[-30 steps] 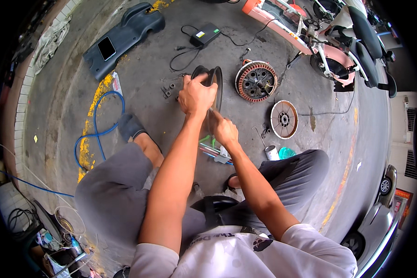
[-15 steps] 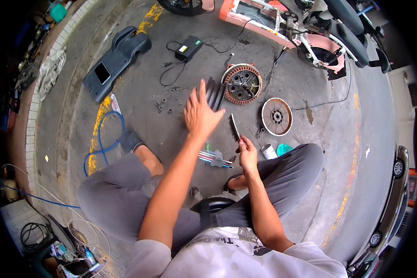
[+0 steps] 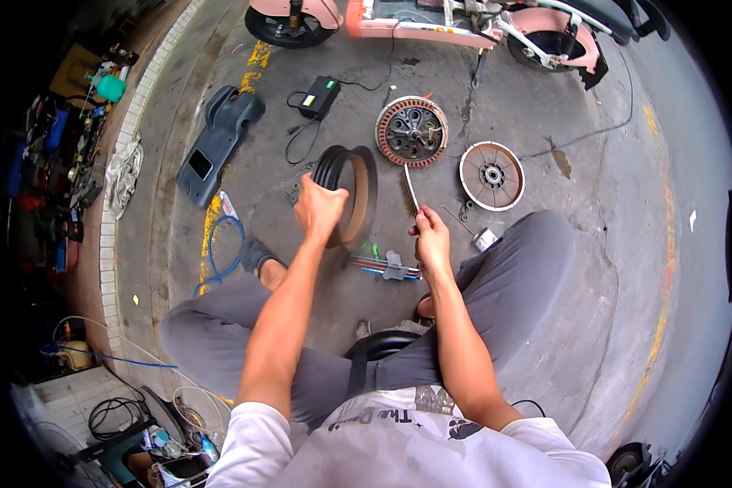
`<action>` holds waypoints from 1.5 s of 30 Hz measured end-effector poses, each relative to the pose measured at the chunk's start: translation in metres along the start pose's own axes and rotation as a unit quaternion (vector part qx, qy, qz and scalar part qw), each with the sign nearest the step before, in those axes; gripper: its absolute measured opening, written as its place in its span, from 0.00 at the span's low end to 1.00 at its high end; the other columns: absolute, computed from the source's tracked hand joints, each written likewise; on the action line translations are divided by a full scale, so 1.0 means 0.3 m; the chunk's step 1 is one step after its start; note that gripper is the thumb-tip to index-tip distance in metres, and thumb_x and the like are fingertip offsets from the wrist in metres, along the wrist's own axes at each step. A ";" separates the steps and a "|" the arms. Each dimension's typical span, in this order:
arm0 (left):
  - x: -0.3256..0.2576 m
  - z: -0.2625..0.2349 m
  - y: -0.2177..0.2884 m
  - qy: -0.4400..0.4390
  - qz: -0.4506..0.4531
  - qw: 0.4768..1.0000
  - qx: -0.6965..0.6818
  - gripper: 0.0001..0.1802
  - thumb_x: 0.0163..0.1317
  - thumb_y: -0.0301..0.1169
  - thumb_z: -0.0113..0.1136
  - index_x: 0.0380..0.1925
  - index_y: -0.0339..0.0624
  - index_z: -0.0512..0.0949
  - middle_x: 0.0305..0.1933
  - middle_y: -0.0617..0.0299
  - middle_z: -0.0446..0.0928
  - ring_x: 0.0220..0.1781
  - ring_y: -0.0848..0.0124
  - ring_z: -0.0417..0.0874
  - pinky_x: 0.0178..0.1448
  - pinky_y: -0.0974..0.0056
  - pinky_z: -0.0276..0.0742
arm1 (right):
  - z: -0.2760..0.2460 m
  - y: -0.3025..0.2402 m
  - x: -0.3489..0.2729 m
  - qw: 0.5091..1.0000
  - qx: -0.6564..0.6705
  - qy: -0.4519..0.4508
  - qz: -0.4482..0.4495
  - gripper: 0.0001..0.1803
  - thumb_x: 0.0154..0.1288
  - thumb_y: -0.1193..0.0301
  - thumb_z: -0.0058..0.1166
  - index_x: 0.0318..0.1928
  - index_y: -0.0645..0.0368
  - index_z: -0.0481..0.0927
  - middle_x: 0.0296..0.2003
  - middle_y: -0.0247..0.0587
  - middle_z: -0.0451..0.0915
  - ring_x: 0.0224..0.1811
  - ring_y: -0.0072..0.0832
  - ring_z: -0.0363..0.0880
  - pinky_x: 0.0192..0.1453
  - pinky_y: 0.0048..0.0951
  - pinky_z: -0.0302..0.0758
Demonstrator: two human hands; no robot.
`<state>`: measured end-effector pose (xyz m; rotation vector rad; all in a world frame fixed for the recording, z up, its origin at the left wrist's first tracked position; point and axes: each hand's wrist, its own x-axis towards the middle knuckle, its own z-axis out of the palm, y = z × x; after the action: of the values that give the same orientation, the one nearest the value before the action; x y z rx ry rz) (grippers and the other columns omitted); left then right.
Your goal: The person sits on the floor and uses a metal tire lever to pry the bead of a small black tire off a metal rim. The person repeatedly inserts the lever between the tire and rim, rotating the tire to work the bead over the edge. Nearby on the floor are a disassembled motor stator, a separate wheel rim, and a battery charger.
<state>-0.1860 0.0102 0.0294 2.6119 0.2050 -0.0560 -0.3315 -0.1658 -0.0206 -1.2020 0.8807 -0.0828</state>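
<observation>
My left hand (image 3: 320, 210) is closed on the near left side of a black ring-shaped wheel rim (image 3: 359, 192), which stands tilted on edge and shows a brownish inner wall. Between the fingers and thumb of my right hand (image 3: 431, 237) is the handle of a wire brush (image 3: 410, 191), its bristles facing left toward the rim. Just beyond the brush lies a round motor stator (image 3: 411, 132) with copper windings. To its right rests a spoked round motor cover (image 3: 492, 176) with a pale edge.
Folding hex keys (image 3: 393, 266) and a small white can (image 3: 485, 239) lie near my feet. A black charger (image 3: 320, 97) with cables and a dark plastic panel (image 3: 218, 146) are at the far left. A pink scooter (image 3: 431, 31) stands at the back.
My left hand has gone from spread fingers to gripping the black rim, which has been tipped up on edge. The brush in my right hand has stayed beside it. The whole view has shifted.
</observation>
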 end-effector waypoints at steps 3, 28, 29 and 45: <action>0.019 -0.071 0.010 -0.024 -0.063 0.997 -0.022 0.46 0.47 0.45 0.75 0.66 0.31 0.77 0.58 0.37 0.87 0.63 0.42 0.88 0.69 0.48 0.80 | 0.005 -0.025 -0.009 1.000 0.004 0.002 0.000 0.24 0.84 0.65 0.53 0.72 0.63 0.79 0.42 0.35 0.85 0.37 0.20 0.80 0.46 0.28 0.76; 0.127 -0.068 -0.066 -0.060 -0.015 0.997 -0.051 0.54 0.54 0.58 0.78 0.70 0.30 0.68 0.63 0.38 0.83 0.66 0.41 0.85 0.71 0.47 0.77 | 0.106 0.138 0.030 0.991 -0.121 -0.050 -0.025 0.25 0.80 0.64 0.55 0.71 0.63 0.79 0.48 0.52 0.90 0.50 0.33 0.88 0.59 0.35 0.81; 0.127 -0.065 -0.085 -0.060 0.000 0.996 -0.062 0.54 0.56 0.60 0.78 0.70 0.31 0.68 0.64 0.38 0.82 0.67 0.41 0.84 0.72 0.47 0.76 | 0.123 0.151 0.030 0.988 -0.130 -0.077 -0.036 0.25 0.80 0.65 0.55 0.71 0.61 0.79 0.52 0.55 0.90 0.54 0.37 0.89 0.62 0.36 0.80; 0.039 -0.007 -0.195 0.039 0.054 0.990 -0.126 0.51 0.61 0.54 0.75 0.77 0.41 0.64 0.71 0.40 0.77 0.69 0.39 0.81 0.70 0.43 0.76 | 0.094 0.102 -0.012 0.993 -0.011 -0.062 0.102 0.24 0.83 0.61 0.53 0.71 0.59 0.78 0.37 0.36 0.85 0.18 0.16 0.65 0.20 0.26 0.60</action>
<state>-0.1835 0.0631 0.0014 2.3705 0.0905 0.1039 -0.3280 -0.1301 -0.0418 -1.1188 0.8915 0.1644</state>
